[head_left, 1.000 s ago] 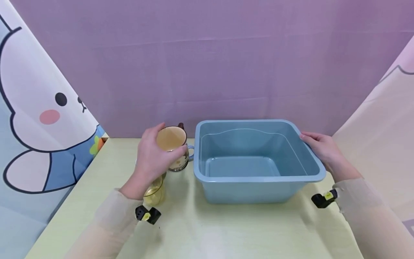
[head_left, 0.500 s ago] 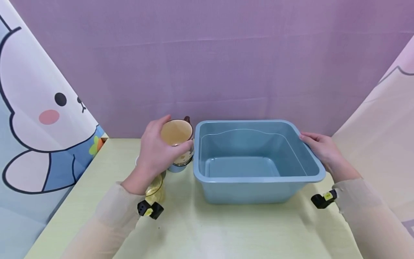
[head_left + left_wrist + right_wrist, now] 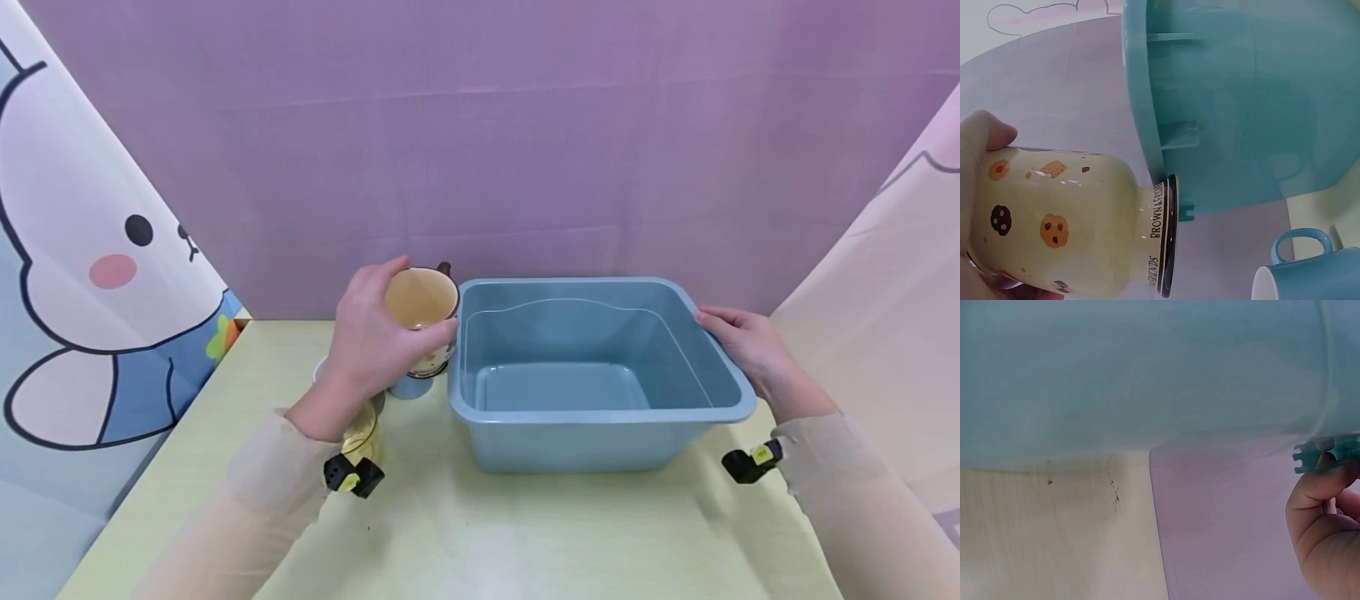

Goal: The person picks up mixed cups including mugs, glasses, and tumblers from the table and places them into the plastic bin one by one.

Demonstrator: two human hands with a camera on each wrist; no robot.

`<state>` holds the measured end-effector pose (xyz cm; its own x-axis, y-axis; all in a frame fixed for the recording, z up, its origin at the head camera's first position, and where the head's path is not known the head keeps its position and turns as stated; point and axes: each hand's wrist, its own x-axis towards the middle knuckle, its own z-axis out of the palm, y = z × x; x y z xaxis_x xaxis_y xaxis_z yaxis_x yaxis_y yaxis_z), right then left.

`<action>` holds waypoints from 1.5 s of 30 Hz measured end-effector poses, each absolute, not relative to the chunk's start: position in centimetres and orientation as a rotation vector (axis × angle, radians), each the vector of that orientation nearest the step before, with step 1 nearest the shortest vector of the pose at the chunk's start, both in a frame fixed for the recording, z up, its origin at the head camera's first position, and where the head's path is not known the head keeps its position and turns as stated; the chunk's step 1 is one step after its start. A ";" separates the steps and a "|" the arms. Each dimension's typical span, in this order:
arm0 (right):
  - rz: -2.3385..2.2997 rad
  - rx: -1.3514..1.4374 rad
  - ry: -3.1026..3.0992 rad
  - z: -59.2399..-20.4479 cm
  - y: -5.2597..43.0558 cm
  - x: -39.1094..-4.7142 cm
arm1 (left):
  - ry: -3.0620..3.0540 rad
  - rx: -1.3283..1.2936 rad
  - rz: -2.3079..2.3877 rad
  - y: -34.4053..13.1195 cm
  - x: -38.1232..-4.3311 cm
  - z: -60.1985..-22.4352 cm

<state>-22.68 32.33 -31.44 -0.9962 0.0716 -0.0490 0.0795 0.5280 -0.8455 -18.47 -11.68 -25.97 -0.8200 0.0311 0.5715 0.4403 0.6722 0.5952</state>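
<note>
My left hand (image 3: pixel 372 337) holds a cream mug (image 3: pixel 423 302) from its left side, thumb and fingers spread round its upper part. Cookie prints and a dark base ring show on the mug (image 3: pixel 1054 219) in the left wrist view; its brown handle points away at the back. The mug is lifted beside the left rim of a blue plastic basin (image 3: pixel 600 415), overlapping that rim slightly. Inside, the basin is bare. My right hand (image 3: pixel 750 346) grips the basin's right rim, thumb on top and fingers curled underneath, as the right wrist view shows.
A blue mug (image 3: pixel 1325 278) stands on the table (image 3: pixel 480 533) below the raised mug. Nearer, a yellow glass (image 3: pixel 365 433) is partly hidden by my left wrist. Purple cloth (image 3: pixel 525 150) hangs behind; printed cloth (image 3: pixel 97 292) borders the left side.
My left hand has raised the cream mug and carried it right, up to the basin's left rim. More of the blue mug's base shows beneath it. The right hand and basin stay put.
</note>
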 end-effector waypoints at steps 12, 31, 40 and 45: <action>-1.496 0.149 2.754 -31.4 32.3 -22.7 | -2.328 -0.393 -1.014 -11.6 -18.2 -24.4; -1.499 0.174 2.721 -31.3 32.2 -22.6 | -2.397 -0.432 -1.062 -9.8 -18.7 -24.0; -1.490 0.160 2.726 -31.3 31.9 -22.8 | -2.450 -0.440 -1.057 -9.2 -19.2 -24.0; -1.495 0.164 2.731 -31.3 31.6 -22.9 | -2.465 -0.450 -1.069 -8.8 -19.4 -23.8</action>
